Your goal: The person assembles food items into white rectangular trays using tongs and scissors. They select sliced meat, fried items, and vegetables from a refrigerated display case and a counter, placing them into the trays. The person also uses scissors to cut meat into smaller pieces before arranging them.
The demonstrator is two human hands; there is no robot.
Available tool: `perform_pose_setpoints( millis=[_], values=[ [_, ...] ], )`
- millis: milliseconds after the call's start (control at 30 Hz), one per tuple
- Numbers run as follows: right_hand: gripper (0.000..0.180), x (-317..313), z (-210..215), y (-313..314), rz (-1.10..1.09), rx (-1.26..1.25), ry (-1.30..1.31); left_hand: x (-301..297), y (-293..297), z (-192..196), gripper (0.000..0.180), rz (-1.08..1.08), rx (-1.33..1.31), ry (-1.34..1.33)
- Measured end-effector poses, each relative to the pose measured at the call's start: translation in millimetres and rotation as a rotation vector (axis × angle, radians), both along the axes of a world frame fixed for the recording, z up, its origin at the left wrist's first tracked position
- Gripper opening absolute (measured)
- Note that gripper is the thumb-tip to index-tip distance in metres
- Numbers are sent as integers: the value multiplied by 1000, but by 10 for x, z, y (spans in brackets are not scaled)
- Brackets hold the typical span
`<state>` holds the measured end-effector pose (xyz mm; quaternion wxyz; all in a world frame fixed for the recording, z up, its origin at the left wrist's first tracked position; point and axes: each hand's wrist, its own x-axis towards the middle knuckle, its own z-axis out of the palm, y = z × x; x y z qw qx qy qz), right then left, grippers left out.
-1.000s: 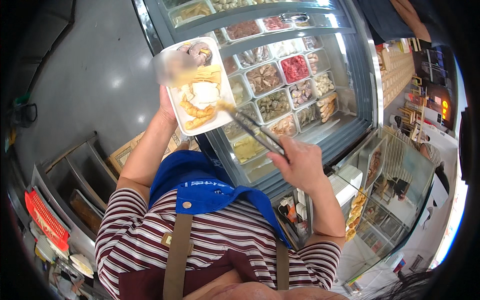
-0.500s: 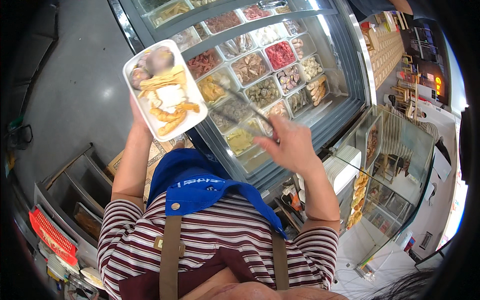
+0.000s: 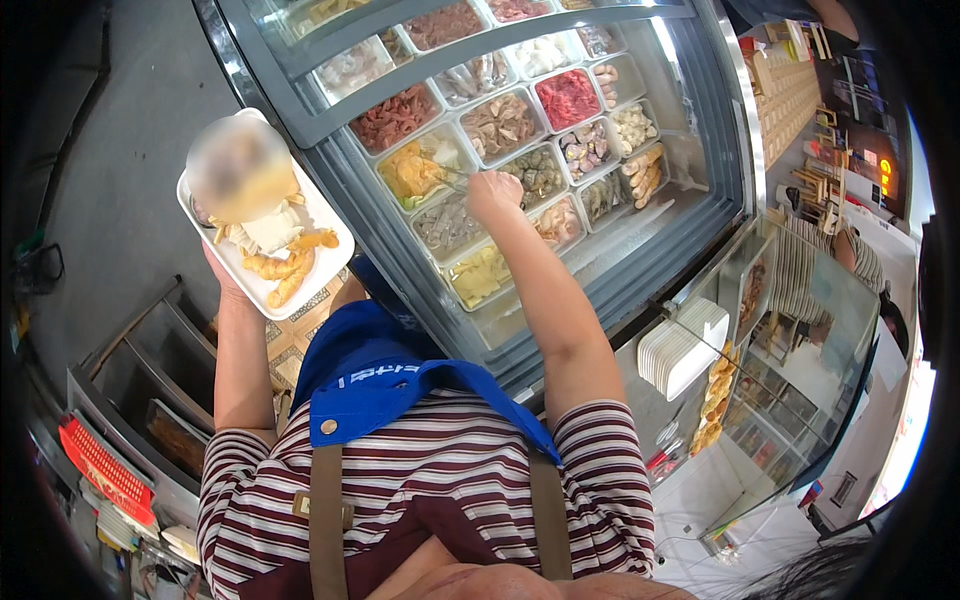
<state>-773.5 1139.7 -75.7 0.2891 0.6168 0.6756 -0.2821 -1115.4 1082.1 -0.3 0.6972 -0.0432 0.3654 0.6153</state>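
My left hand [image 3: 226, 276] holds a white rectangular tray [image 3: 328, 262] from below at its near-left side. Golden-brown twisted pieces [image 3: 283, 276] and white slabs [image 3: 270, 232] lie on it; the food at its far end is blurred. With my right hand [image 3: 495, 195] closed on metal tongs [image 3: 456, 180], I reach into a refrigerated display case. The tongs' tips are at a container of yellow-orange food [image 3: 416, 172], and whether they grip a piece I cannot make out. Next to it is a container of greyish translucent food [image 3: 445, 228].
The case's grey frame [image 3: 365, 230] surrounds several containers, including red meat [image 3: 567, 98] and pale yellow slices [image 3: 480, 275]. A bar [image 3: 400, 75] crosses it. Stacked white trays [image 3: 682, 345] stand at the right beside a glass cabinet [image 3: 790, 370]. A red basket [image 3: 105, 470] is lower left.
My right hand has moved forward and left, carrying the tongs down into the case to the yellow-orange food. The tray in my left hand has shifted left and slightly nearer.
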Motion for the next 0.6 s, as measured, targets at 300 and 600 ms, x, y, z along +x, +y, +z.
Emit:
perform_pose_setpoints(
  millis=[300, 600],
  values=[
    [30, -130, -232, 378, 45, -144, -116, 119, 66, 40, 69, -55, -21, -99],
    [31, -88, -206, 441, 32, -187, -54, 53, 43, -44, 68, -41, -50, -81]
  ],
)
